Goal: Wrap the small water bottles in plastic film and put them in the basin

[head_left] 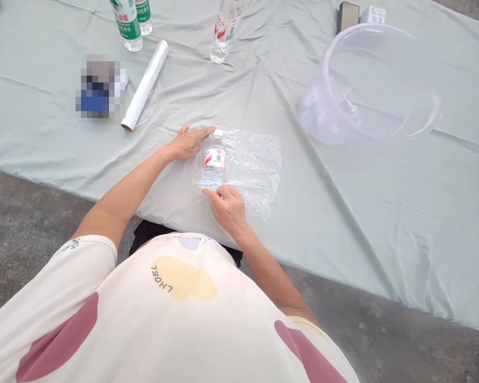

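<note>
A small clear water bottle with a red and white label lies on its side on a sheet of clear plastic wrap, spread on a pale green cloth. My left hand rests flat on the wrap's far left corner, fingers reaching to the bottle's white cap. My right hand sits at the bottle's base, fingers pinching the near edge of the wrap there.
A roll of plastic wrap lies at the back left beside a blurred object. Three water bottles stand at the far edge, two green-labelled and one red-labelled. A large clear plastic basin lies tipped at the right. A phone and a small box lie behind it.
</note>
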Demonstrator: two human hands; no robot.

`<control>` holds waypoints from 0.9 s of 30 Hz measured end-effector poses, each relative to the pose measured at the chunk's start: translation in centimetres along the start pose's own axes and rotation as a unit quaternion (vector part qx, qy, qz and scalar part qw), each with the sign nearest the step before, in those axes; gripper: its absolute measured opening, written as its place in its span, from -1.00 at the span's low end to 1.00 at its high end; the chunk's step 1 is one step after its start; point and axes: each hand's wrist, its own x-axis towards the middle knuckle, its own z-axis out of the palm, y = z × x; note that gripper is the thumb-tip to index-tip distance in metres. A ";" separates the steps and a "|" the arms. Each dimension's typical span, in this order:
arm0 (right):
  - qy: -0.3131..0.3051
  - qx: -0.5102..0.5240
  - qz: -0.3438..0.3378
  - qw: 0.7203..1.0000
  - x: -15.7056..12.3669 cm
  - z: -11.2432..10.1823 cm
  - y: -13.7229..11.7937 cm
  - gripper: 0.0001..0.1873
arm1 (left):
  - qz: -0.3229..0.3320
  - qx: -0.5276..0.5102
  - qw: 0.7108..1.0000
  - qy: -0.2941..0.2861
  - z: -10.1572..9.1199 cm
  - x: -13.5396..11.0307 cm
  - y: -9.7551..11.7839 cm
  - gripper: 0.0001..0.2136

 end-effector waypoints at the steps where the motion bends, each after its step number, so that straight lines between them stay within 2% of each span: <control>1: -0.002 -0.020 0.021 1.000 -0.1 0.6 -0.2 -0.54 | 0.001 -0.001 1.000 0.001 0.0 0.0 0.0 -0.33; 5: -0.015 -0.050 0.064 0.997 0.0 2.2 -0.8 -0.58 | -0.003 0.003 1.000 0.004 0.0 -0.1 0.1 -0.30; 9: -0.013 -0.018 0.027 0.999 -1.2 2.3 -1.3 -0.62 | -0.008 0.010 1.000 0.007 0.2 -0.1 0.1 -0.30; 14: -0.068 0.043 -0.034 0.996 -3.9 0.6 -1.5 -0.72 | 0.005 0.000 1.000 0.030 0.7 0.2 -0.4 -0.35; 17: -0.057 0.108 -0.061 0.991 -3.5 -1.5 -0.9 -0.74 | 0.027 -0.041 0.997 0.061 1.0 0.3 -0.9 -0.40; 20: 0.019 0.158 0.005 0.987 -1.1 -3.4 0.1 -0.69 | 0.039 -0.105 0.982 0.155 1.0 0.1 -1.4 -0.43; 23: 0.072 0.155 0.113 0.979 2.2 -3.9 0.9 -0.65 | -0.012 -0.101 0.962 0.253 0.7 -0.8 -1.6 -0.46; 25: 0.064 0.151 0.162 0.973 4.2 -3.3 1.1 -0.61 | -0.059 -0.056 0.960 0.269 0.4 -1.5 -1.5 -0.50; 27: 0.020 0.144 0.192 0.970 5.6 -2.3 0.9 -0.48 | -0.073 -0.001 0.966 0.247 0.4 -2.0 -1.1 -0.53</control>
